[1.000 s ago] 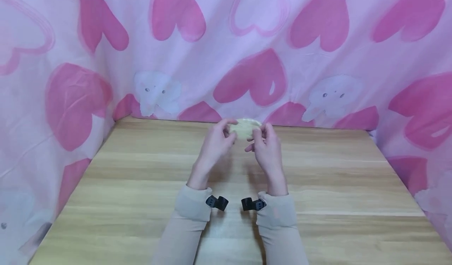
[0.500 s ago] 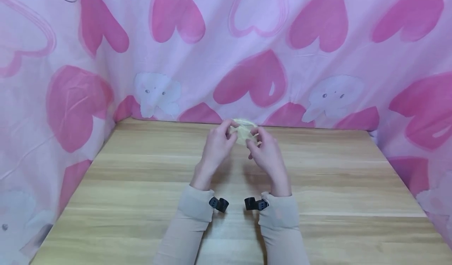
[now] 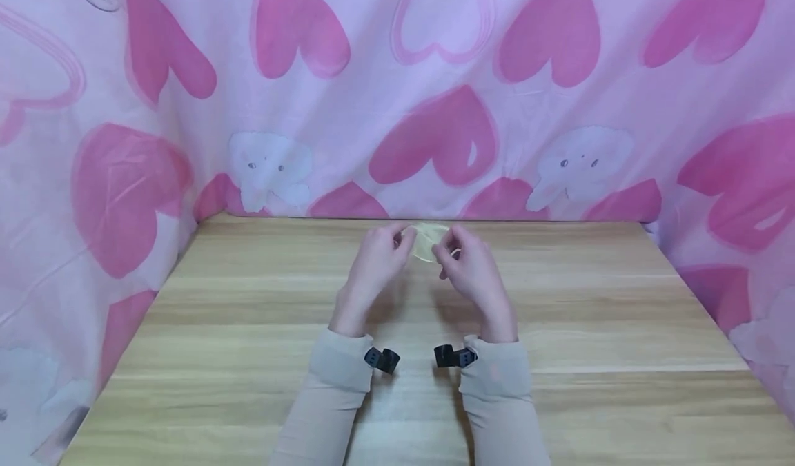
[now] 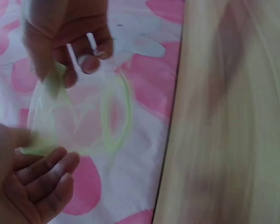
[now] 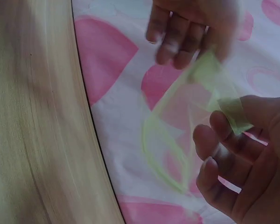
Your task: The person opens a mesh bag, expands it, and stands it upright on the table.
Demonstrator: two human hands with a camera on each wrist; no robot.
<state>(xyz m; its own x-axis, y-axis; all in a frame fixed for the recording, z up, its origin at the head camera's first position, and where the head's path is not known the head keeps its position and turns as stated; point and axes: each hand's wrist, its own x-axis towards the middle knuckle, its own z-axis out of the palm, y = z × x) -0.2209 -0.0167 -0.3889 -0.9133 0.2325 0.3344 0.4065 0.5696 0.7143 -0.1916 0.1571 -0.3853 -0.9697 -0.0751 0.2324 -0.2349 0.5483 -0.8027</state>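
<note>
Between the two hands, near the table's far edge, a thin see-through yellow-green sheet (image 3: 425, 241) with a rounded rim is held up. My left hand (image 3: 377, 253) pinches one side of it between thumb and fingers. The right hand (image 3: 470, 267) pinches the opposite side. In the left wrist view the sheet (image 4: 79, 114) spreads out, and a fold line crosses it. Its rim curves away from both hands in the right wrist view, where the right thumb presses a corner of the sheet (image 5: 233, 112) against the fingers. The sheet's exact kind is unclear.
A wood-grain table (image 3: 279, 314) lies under the hands. A pink curtain (image 3: 348, 121) with hearts and white animal figures surrounds it at the back and both sides. Small black cameras (image 3: 388, 361) are strapped to both sleeve cuffs.
The sheet has come slightly nearer and now looks thinner and more see-through. My right hand has shifted down along its edge. The head view has turned a little.
</note>
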